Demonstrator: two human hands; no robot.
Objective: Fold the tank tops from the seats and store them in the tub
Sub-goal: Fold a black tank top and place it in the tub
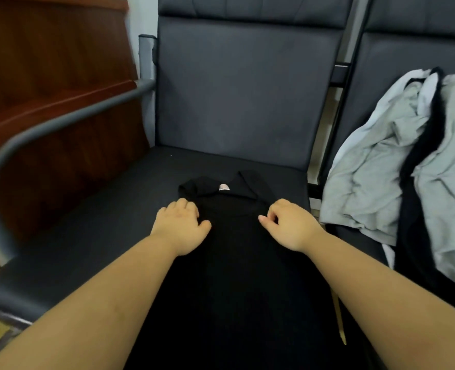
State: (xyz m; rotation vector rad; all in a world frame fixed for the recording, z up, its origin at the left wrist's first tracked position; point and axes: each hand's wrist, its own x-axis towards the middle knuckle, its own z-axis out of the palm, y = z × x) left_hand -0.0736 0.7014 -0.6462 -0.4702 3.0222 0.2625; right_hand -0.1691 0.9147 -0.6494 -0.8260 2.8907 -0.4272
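Note:
A black tank top (pixel 229 263) lies lengthwise on the dark seat (pixel 101 222) in front of me, its neck and white label pointing toward the backrest. My left hand (pixel 181 225) rests on the top's left edge near the shoulder, with fingers curled over the fabric. My right hand (pixel 287 225) is on the right edge by the armhole, its fingers curled and pinching the cloth. A heap of grey, white and black tank tops (pixel 397 169) lies on the seat to the right. The tub is not in view.
A grey metal armrest (pixel 68 118) curves along the left of the seat. Beyond it stands brown wooden furniture (pixel 47 76). The padded backrest (pixel 242 89) rises behind the tank top. A gap with metal frame separates the two seats.

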